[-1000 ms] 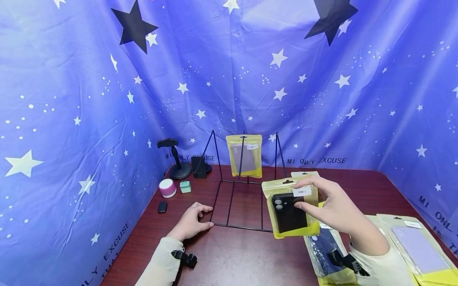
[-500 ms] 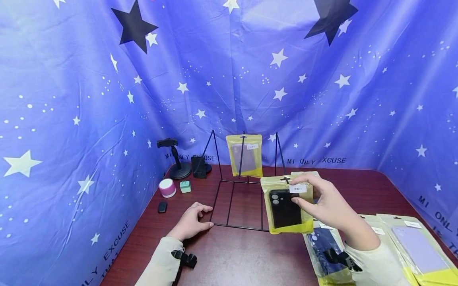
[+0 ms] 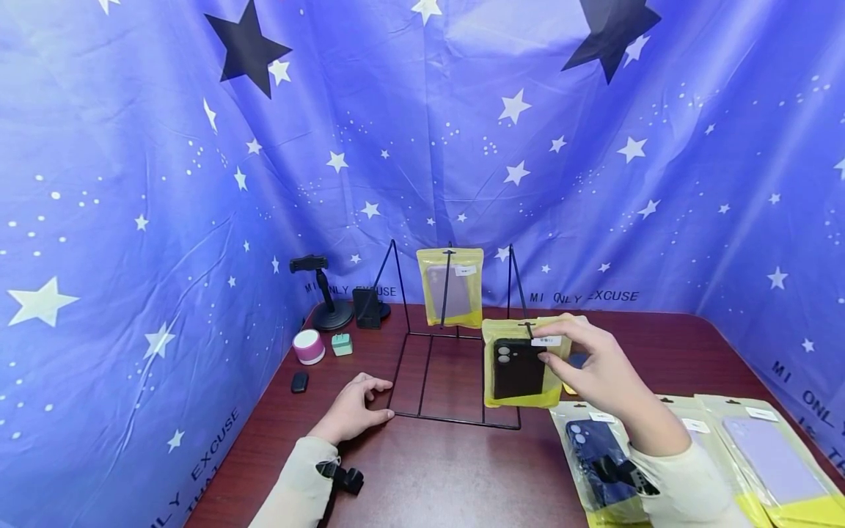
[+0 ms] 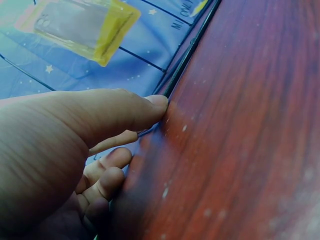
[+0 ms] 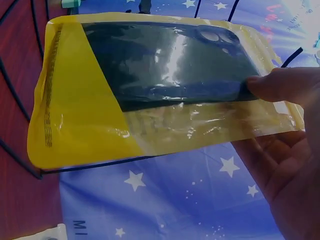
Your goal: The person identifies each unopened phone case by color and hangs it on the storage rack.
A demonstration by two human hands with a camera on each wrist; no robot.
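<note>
My right hand (image 3: 597,363) pinches a clear and yellow pouch with a black phone case (image 3: 519,370) by its upper right side, thumb in front. The tip of a rack prong (image 5: 292,57) shows at the pouch's top edge, by its hang hole. The black wire display rack (image 3: 455,421) stands on the table. At its front left corner, my left hand (image 3: 353,408) holds the base wire between thumb and fingers. Another pouch with a pale purple phone case (image 3: 449,288) hangs on the rack's middle prong.
Several pouched phone cases lie at the right, among them a dark blue one (image 3: 597,455) and a lilac one (image 3: 772,458). At the left stand a phone stand (image 3: 332,315), a pink and white round item (image 3: 309,347), a green charger (image 3: 342,345) and a small black item (image 3: 300,382).
The right hand has carried the black phone case pouch up and left, its hang hole now at the rack's right prong. The left hand has stayed at the rack's corner.
</note>
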